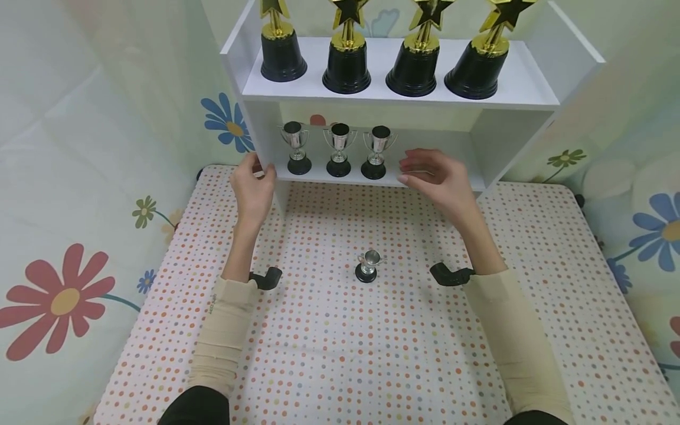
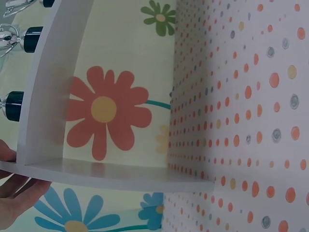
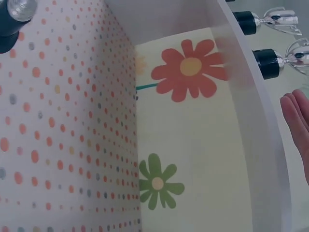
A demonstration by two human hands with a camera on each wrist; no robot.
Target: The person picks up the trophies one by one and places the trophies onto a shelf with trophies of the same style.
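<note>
My left hand (image 1: 254, 192) grips the side panel (image 2: 111, 175) of a white shelf unit, thumb on the inner face and fingers on the outer. On the lower board stand three small silver trophy cups with black bases: a left one (image 1: 298, 147), a middle one (image 1: 340, 149) and a right one (image 1: 377, 151). Just right of that last cup, my right hand (image 1: 441, 180) hovers at the board's front edge, fingers loosely bent and nothing between them. A fourth silver cup (image 1: 369, 265) stands upright on the dotted tablecloth between my forearms.
Several gold star trophies (image 1: 347, 59) with black bases line the upper board (image 1: 382, 99). The shelf unit stands at the back of a table with a dotted cloth (image 1: 345, 354). Flower-patterned fabric (image 1: 69, 177) hangs around the table. A dark wrist mount (image 1: 451, 275) juts inward from each forearm.
</note>
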